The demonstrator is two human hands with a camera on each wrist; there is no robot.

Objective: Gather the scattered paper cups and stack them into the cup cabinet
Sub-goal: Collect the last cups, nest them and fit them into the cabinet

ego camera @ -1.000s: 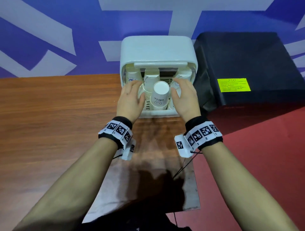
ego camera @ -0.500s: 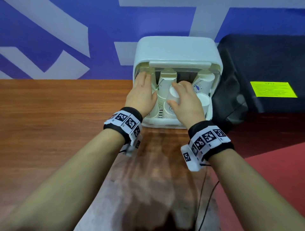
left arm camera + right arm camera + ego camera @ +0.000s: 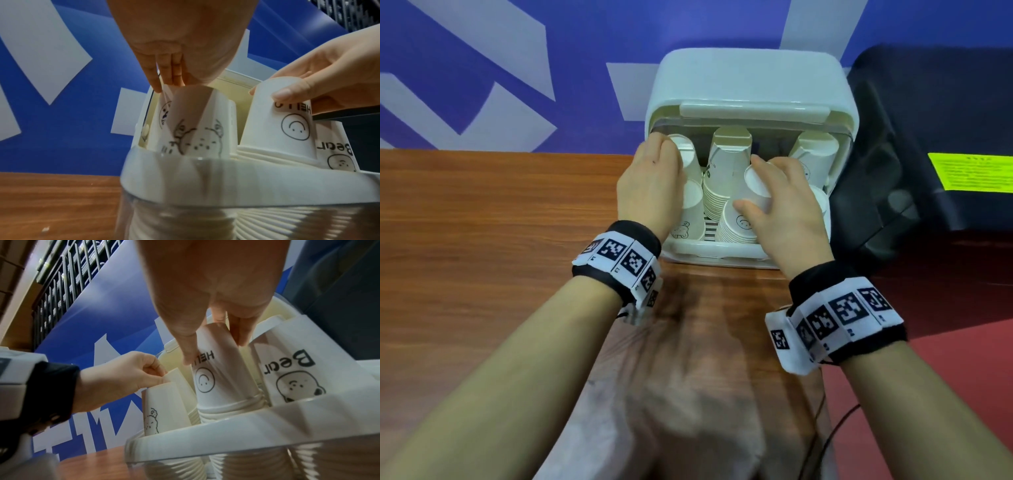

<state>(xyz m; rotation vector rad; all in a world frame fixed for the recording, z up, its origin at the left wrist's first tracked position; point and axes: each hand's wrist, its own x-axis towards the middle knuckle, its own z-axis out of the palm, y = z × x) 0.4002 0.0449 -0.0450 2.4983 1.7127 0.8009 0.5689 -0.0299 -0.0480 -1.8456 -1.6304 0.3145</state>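
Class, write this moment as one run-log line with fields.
stage: stacking | left hand: pinching rear-left cup | right hand: gripping HELLO cup on front-middle stack | cup cabinet: open

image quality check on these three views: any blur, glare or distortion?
Head: sharp at the cup cabinet, lower table smeared, wide-angle bend. Left wrist: left hand looms soft; clear front panel blurs and reflects. Right wrist: right hand dark, HELLO cup readable.
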